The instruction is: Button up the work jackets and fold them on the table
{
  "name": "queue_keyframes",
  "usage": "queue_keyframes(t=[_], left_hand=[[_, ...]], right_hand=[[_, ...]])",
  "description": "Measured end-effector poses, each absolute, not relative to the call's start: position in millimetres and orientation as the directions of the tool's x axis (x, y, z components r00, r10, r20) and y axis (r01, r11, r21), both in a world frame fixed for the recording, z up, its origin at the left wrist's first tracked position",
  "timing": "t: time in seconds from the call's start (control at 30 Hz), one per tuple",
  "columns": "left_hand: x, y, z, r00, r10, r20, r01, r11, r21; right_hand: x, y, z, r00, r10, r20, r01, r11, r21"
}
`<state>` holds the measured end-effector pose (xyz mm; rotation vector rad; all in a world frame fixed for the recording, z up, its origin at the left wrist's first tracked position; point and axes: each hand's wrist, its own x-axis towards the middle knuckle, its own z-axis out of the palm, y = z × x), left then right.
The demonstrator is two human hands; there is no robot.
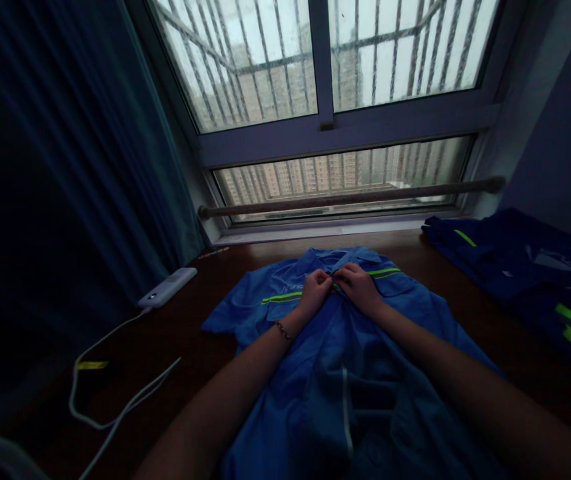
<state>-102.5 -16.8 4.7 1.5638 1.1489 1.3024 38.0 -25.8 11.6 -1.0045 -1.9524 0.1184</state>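
Observation:
A blue work shirt (325, 360) with yellow-green reflective stripes lies spread front-up on a dark wooden table (470, 300), its collar toward the window. My left hand (315, 290) and my right hand (360, 283) meet at the shirt's front placket just below the collar. Both hands have their fingers pinched on the fabric there. A beaded bracelet sits on my left wrist.
A white power bank (168, 287) with white cables (115, 407) lies at the table's left. A pile of dark blue garments (540, 280) with reflective stripes lies at the right. A barred window (325, 100) and a wooden rod (350, 197) are ahead, a dark curtain (65, 167) at left.

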Motion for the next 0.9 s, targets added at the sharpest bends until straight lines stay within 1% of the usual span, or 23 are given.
queue_keyframes(t=[0.07,0.2,0.33,0.5,0.6,0.73,0.83,0.9], left_hand=[[-102,-16,5,0.047,0.971,0.234,0.092,-0.237,0.967],[-100,-17,6,0.011,0.987,0.158,-0.035,-0.157,0.987],[-98,-18,6,0.022,0.996,0.091,-0.161,-0.087,0.983],[-98,-20,8,0.043,0.999,0.001,-0.226,0.009,0.974],[-98,-22,11,0.046,0.999,-0.013,-0.236,0.024,0.971],[-98,-22,11,0.042,0.999,-0.027,-0.241,0.036,0.970],[-98,-20,10,0.035,0.999,-0.009,-0.247,0.017,0.969],[-98,-20,10,0.045,0.999,0.015,-0.228,-0.004,0.974]], right_hand=[[38,-24,10,-0.250,0.693,0.676,0.589,0.663,-0.462],[40,-20,9,-0.196,0.728,0.657,0.554,0.635,-0.538],[42,-19,10,-0.154,0.750,0.643,0.498,0.621,-0.605],[45,-16,10,-0.144,0.804,0.576,0.425,0.576,-0.698],[48,-12,8,-0.177,0.857,0.484,0.320,0.515,-0.795],[50,-7,3,-0.193,0.919,0.345,0.112,0.370,-0.922],[50,-7,3,-0.157,0.946,0.284,-0.027,0.284,-0.959],[50,-7,5,-0.141,0.953,0.268,-0.047,0.264,-0.963]])
